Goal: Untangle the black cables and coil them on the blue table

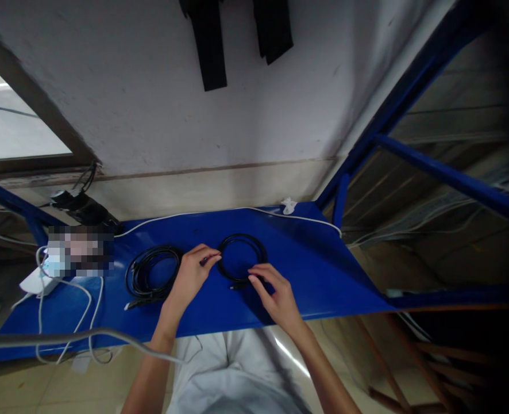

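A round coil of black cable point(263, 250) lies on the blue tabletop point(319, 276), a plug end showing at its near side. Beside its left edge is my left hand point(192, 273), thumb and forefinger pinched together on the cable. My right hand point(277, 293) pinches the coil's near right part between thumb and fingertips. Just left of my left hand sits a second, thicker coil of black cable point(134, 275), with a connector end pointing left; my left hand hides part of its right side.
A white power strip point(37, 283) with loose white cords stands at the left end, near a blurred patch. Behind it lies a black object point(84, 208). A thin white cord point(185, 215) runs along the wall. Blue frame bars point(340, 198) rise on the right.
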The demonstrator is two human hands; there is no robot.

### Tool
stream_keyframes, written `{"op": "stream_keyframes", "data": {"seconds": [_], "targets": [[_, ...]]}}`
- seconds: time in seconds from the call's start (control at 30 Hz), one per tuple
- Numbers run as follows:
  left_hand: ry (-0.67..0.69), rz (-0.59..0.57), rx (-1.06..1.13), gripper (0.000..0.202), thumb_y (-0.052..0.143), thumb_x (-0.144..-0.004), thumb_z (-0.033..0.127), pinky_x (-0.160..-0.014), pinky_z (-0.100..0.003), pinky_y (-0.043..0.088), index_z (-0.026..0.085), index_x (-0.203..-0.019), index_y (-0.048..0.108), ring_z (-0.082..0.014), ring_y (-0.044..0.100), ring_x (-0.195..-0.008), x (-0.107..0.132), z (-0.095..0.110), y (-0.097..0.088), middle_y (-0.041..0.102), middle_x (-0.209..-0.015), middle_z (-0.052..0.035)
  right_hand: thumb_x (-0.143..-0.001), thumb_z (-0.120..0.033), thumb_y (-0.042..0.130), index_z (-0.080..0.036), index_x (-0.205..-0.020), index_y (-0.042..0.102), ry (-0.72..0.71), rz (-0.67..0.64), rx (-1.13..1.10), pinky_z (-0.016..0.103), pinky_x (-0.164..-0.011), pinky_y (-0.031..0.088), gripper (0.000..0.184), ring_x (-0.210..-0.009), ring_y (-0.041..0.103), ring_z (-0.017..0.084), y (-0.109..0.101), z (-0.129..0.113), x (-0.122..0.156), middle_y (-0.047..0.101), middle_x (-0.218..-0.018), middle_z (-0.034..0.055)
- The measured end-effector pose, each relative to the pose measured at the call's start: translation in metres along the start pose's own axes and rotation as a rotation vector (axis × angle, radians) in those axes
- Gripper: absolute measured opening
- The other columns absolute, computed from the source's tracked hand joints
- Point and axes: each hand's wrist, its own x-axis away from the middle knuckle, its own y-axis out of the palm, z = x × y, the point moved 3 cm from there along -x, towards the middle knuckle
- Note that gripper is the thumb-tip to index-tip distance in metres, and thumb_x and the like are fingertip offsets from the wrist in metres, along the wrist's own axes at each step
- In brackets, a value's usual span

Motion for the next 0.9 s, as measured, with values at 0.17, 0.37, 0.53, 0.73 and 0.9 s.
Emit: {"op": "stream_keyframes", "data": {"seconds": [0.17, 0.37, 0.53, 0.73, 0.9], "targets": [[0.207, -0.017, 0.058, 0.026, 0.059, -0.108, 0.027, -0.094, -0.039, 0.057, 0.029, -0.126, 0.078, -0.0203, 0.068, -0.095, 0.039, 0.053, 0.028, 0.073, -0.102, -0.0065, -0.099, -0.052, 0.074, -0.021, -0.099, 0.079, 0.308, -0.012, -0.398, 0.034, -0.081, 0.06, 0.032, -0.084, 0.074, 0.021, 0.024, -0.014, 0.003, 0.079, -0.091, 0.006], [0.312, 0.034, -0.192, 0.036, 0.055, -0.108, 0.017, -0.085, -0.041, 0.053, 0.03, -0.134, 0.074, -0.0221, 0.059, -0.087, 0.061, 0.052, 0.046, 0.065, -0.091, -0.0066, -0.086, -0.058, 0.086, -0.019, -0.1, 0.081, 0.507, 0.017, -0.55, 0.027, -0.065, 0.051, 0.041, -0.072, 0.065, 0.016, 0.025, -0.003, 0.018, 0.074, -0.08, 0.0034], [0.356, 0.047, -0.26, 0.038, 0.057, -0.106, 0.013, -0.079, -0.04, 0.049, 0.028, -0.137, 0.072, -0.0229, 0.056, -0.088, 0.069, 0.053, 0.053, 0.063, -0.089, -0.0066, -0.076, -0.055, 0.095, -0.019, -0.097, 0.082, 0.574, 0.008, -0.616, 0.027, -0.066, 0.048, 0.044, -0.074, 0.061, 0.016, 0.023, 0.006, 0.029, 0.073, -0.082, 0.0034], [0.339, 0.029, -0.249, 0.034, 0.059, -0.106, 0.016, -0.082, -0.039, 0.051, 0.023, -0.138, 0.069, -0.0226, 0.058, -0.09, 0.073, 0.053, 0.059, 0.064, -0.092, -0.006, -0.081, -0.053, 0.093, -0.02, -0.096, 0.082, 0.649, -0.032, -0.72, 0.027, -0.069, 0.046, 0.038, -0.078, 0.06, 0.016, 0.023, 0.006, 0.035, 0.073, -0.085, 0.0033], [0.357, -0.018, -0.302, 0.027, 0.057, -0.106, 0.014, -0.091, -0.042, 0.051, 0.02, -0.131, 0.067, -0.0234, 0.062, -0.096, 0.076, 0.059, 0.058, 0.07, -0.1, -0.0072, -0.083, -0.052, 0.09, -0.019, -0.091, 0.083, 0.669, -0.069, -0.758, 0.029, -0.068, 0.045, 0.034, -0.075, 0.058, 0.016, 0.02, 0.007, 0.039, 0.072, -0.084, 0.0045]]}}
